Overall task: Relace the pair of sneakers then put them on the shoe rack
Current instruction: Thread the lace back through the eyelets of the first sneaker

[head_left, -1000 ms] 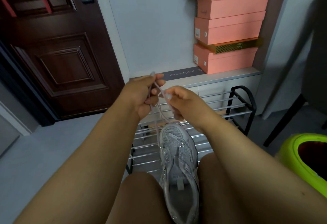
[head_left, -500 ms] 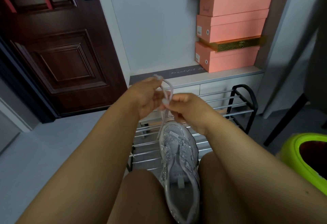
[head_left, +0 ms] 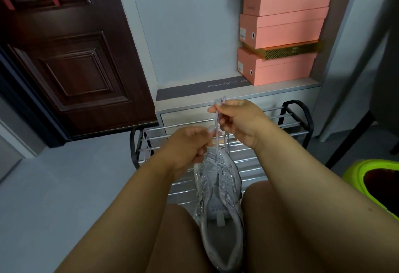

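A grey glittery sneaker (head_left: 218, 188) is wedged between my knees, toe pointing away from me. A pale lilac shoelace (head_left: 216, 134) rises taut from its toe eyelets. My right hand (head_left: 239, 121) pinches the lace ends up high, above the sneaker's toe. My left hand (head_left: 190, 147) sits lower and to the left, pinching the same lace just above the toe. A black and chrome shoe rack (head_left: 287, 121) stands just beyond the sneaker. The second sneaker is not in sight.
Three pink shoe boxes (head_left: 282, 33) are stacked on a grey cabinet (head_left: 280, 93) behind the rack. A dark wooden door (head_left: 71, 56) is at the left. A lime green tub (head_left: 371, 184) sits at the right, next to a black chair leg (head_left: 345, 143).
My hands, close together a second ago, have separated. The right one has lifted the lace ends upward; the left has slid down toward the toe. The view has dropped a little.
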